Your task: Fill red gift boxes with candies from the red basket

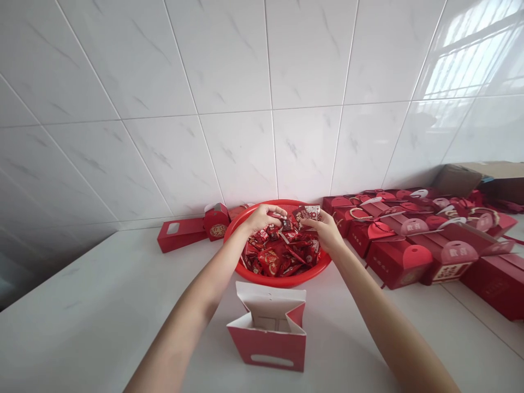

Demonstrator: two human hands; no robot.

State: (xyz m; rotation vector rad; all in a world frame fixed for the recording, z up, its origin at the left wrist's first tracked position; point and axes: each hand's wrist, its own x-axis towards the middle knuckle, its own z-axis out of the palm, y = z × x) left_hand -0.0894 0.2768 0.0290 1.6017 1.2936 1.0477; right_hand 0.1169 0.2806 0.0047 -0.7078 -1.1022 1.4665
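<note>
A round red plastic basket (287, 281) holds many red wrapped packets (270, 262). Over its left back part is my left hand (265, 218), its fingers closed on a small red packet. My right hand (321, 228), at the basket's right side, pinches a flat red and white packet (311, 212) between thumb and fingers. In front of the basket, between my forearms, a red paper box (272, 346) stands with its top flaps open and its white inside showing.
Many red gift boxes (399, 259) crowd the right side of the white counter (98, 311). Two red boxes (184, 233) lie left of the basket. A cardboard box (483, 172) is at the far right. Behind everything rises a tiled wall (237, 153).
</note>
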